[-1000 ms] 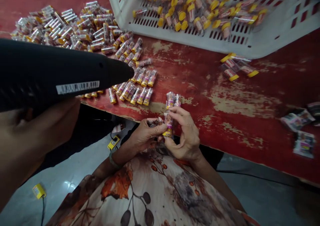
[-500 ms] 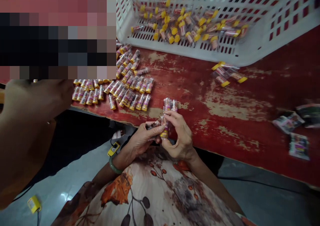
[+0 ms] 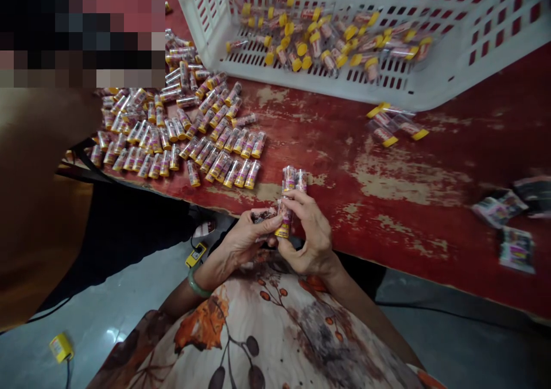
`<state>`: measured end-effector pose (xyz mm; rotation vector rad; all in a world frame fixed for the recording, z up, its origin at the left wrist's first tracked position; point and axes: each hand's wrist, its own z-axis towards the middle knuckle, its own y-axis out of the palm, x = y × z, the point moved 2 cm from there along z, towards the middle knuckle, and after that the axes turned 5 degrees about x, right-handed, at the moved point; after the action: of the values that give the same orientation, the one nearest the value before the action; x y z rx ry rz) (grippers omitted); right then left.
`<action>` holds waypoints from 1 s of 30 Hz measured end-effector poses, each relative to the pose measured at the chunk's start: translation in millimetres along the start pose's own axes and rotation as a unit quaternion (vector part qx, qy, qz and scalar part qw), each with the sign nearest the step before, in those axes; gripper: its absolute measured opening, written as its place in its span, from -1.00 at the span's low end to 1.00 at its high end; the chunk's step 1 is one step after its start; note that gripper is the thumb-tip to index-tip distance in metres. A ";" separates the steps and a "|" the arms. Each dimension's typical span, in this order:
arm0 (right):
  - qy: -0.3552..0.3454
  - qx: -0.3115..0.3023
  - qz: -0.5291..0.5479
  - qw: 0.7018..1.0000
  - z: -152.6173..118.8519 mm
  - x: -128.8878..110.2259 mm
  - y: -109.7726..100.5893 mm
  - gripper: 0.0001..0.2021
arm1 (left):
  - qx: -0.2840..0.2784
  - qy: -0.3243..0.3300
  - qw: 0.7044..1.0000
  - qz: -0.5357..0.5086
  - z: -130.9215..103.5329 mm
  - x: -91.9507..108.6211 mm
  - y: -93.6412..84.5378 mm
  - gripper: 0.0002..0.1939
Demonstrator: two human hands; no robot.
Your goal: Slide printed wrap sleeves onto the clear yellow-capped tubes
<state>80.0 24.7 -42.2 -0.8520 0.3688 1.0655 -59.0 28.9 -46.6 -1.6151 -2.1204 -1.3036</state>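
Note:
At the table's front edge, my right hand grips a small clear tube with a yellow end and a printed label, thumb at its bottom and fingers near its top. My left hand is closed around a pink and dark printed bundle, perhaps labels or wrappers; its exact kind is unclear. The left thumb reaches the tube's side. Just beyond my fingers, two labelled tubes stand side by side on the worn red table.
A white slotted basket holds many yellow-capped tubes. A few tubes lie before it. Rows of labelled tubes cover the left, beside a co-worker's arm. Printed packets lie at right.
The co-worker's arm at the left has shifted back and up, uncovering more of the labelled tubes. My hands keep nearly the same grip on the tube and bundle.

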 end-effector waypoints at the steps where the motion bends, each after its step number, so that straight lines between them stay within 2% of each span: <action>1: -0.001 0.000 -0.003 1.000 0.1 0.0 0.4 -0.37 | 0.003 -0.001 1.000 -0.003 -0.6 0.0 -0.2 -0.71; 9: -0.009 -0.004 -0.001 1.000 2.8 -1.2 1.6 -0.36 | 0.028 -0.008 1.000 -0.010 0.4 -0.7 -6.1 -0.71; 15: -0.002 -0.022 0.004 1.000 2.3 1.8 9.1 -0.33 | 0.067 0.028 0.995 0.062 -1.2 1.4 -9.6 -0.70; 18: -0.003 -0.062 -0.023 0.998 1.9 0.2 12.7 -0.29 | 0.082 0.050 0.988 0.117 -0.3 6.2 -12.6 -0.68; 20: -0.002 -0.104 -0.065 0.992 2.2 -0.8 8.0 -0.28 | 0.098 0.081 0.979 0.161 4.2 12.1 -14.6 -0.65; 22: -0.008 -0.122 -0.109 0.986 4.2 3.1 -6.8 -0.30 | 0.122 0.121 0.961 0.218 12.9 18.8 -16.0 -0.65; 25: -0.026 -0.057 -0.177 0.982 13.4 31.7 -48.5 -0.44 | 0.160 0.199 0.914 0.315 30.8 26.8 -15.3 -0.70; 27: -0.014 0.016 -0.244 0.970 24.8 69.4 -82.3 -0.59 | 0.176 0.256 0.871 0.380 42.3 28.8 -13.1 -0.74; 30: 0.087 0.074 -0.344 0.932 48.0 138.8 -122.8 -0.77 | 0.204 0.303 0.809 0.460 54.2 26.2 -10.4 -0.78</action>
<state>246.0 119.9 -48.0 -0.8494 0.2613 0.3067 -59.2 85.7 -69.0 -1.4285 -0.9028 -0.7733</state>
